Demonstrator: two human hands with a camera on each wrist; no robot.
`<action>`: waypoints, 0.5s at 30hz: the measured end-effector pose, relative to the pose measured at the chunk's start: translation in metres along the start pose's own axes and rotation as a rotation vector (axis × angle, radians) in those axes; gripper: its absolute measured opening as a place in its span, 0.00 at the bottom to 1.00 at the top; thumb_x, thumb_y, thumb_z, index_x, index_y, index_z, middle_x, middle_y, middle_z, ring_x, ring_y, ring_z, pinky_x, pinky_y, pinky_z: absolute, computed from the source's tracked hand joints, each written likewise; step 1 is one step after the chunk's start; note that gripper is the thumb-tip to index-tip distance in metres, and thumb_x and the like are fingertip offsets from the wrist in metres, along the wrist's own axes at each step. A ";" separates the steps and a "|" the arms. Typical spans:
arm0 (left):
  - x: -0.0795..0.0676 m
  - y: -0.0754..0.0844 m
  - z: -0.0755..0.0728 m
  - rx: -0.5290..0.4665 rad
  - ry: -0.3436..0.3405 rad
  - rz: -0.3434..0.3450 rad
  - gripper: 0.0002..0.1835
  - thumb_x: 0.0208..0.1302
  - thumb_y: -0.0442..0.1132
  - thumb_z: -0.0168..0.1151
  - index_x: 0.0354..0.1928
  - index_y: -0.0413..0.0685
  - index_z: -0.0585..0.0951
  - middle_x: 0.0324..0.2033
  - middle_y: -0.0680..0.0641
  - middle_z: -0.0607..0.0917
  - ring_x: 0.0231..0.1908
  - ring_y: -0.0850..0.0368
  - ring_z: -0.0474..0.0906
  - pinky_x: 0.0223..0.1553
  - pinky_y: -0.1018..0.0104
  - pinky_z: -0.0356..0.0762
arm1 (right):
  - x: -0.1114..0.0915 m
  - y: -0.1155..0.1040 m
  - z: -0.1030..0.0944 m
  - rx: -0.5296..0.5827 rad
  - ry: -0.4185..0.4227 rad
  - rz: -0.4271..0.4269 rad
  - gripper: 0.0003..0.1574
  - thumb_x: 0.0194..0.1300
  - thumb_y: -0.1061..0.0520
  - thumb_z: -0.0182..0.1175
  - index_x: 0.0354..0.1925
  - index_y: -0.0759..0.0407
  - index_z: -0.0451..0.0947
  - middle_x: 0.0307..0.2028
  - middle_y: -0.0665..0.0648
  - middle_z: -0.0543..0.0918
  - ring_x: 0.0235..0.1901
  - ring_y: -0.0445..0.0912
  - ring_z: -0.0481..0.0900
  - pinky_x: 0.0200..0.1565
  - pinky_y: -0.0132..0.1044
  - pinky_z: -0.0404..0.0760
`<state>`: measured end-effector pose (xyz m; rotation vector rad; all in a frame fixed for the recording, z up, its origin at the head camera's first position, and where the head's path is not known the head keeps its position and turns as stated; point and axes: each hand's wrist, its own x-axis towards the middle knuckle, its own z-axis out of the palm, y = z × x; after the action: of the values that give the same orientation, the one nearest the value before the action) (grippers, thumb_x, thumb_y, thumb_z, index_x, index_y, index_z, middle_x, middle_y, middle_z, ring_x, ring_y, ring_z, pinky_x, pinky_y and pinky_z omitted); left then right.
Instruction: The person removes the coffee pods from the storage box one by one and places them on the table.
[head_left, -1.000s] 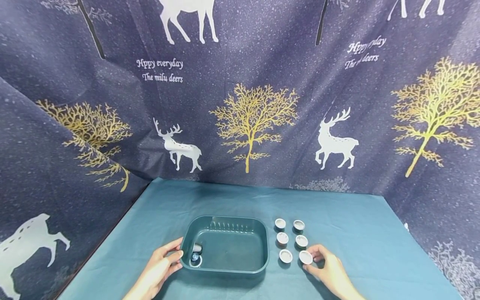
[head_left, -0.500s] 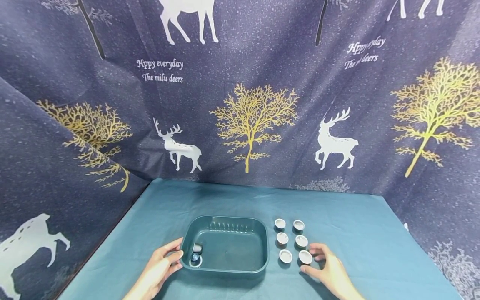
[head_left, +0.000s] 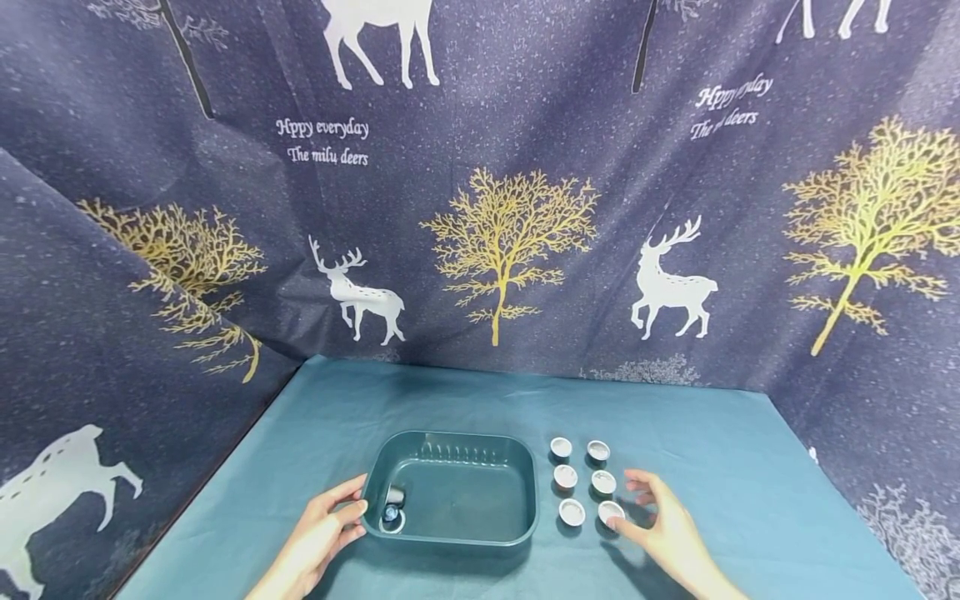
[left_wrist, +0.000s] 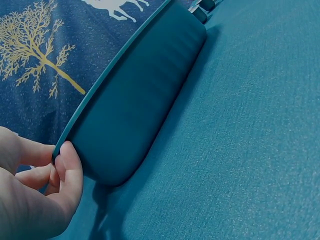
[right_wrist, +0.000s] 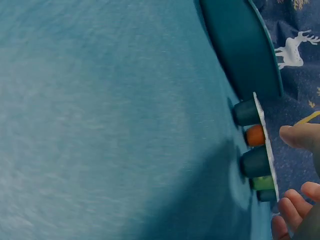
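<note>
My left hand (head_left: 322, 527) grips the left rim of a dark green plastic tray (head_left: 450, 546), its thumb on one side and fingers on the other. Two coffee capsules, one silver (head_left: 395, 496) and one blue (head_left: 391, 514), lie at the tray's left end. My right hand (head_left: 667, 533) is spread and holds nothing. Its thumb overlaps the front right capsule (head_left: 609, 509) in the head view. From the right wrist, the thumb (right_wrist: 300, 136) looks apart from the capsule rims; an orange capsule (right_wrist: 255, 135) and a green one (right_wrist: 264, 183) show there.
Several pale-topped capsules, including one at the back (head_left: 560, 448), stand in two columns right of the tray. A teal cloth (head_left: 697, 442) covers the table. Behind it hangs a dark blue curtain (head_left: 555, 350) with deer and trees.
My right hand has let go of the front right capsule, spread its fingers and moved slightly up and right. The left hand and the tray have stayed put.
</note>
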<state>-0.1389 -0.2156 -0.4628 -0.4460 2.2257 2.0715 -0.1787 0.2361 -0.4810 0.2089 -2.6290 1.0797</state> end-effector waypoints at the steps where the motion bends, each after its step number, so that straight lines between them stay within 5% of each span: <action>1: 0.000 0.000 0.000 0.001 -0.001 0.001 0.29 0.67 0.32 0.55 0.70 0.34 0.67 0.50 0.44 0.71 0.34 0.62 0.72 0.36 0.70 0.80 | 0.001 -0.001 -0.001 -0.006 -0.001 -0.003 0.41 0.47 0.48 0.78 0.58 0.54 0.74 0.47 0.54 0.84 0.42 0.42 0.78 0.36 0.31 0.75; 15: -0.002 0.004 0.000 -0.004 -0.009 -0.008 0.28 0.68 0.32 0.55 0.69 0.35 0.68 0.50 0.44 0.72 0.35 0.60 0.73 0.35 0.69 0.81 | 0.021 -0.024 -0.003 -0.043 0.025 -0.199 0.36 0.49 0.53 0.77 0.56 0.54 0.76 0.43 0.51 0.82 0.41 0.43 0.77 0.37 0.33 0.76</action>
<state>-0.1383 -0.2150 -0.4590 -0.4437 2.2115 2.0703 -0.1919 0.2206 -0.4561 0.4344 -2.5427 0.9519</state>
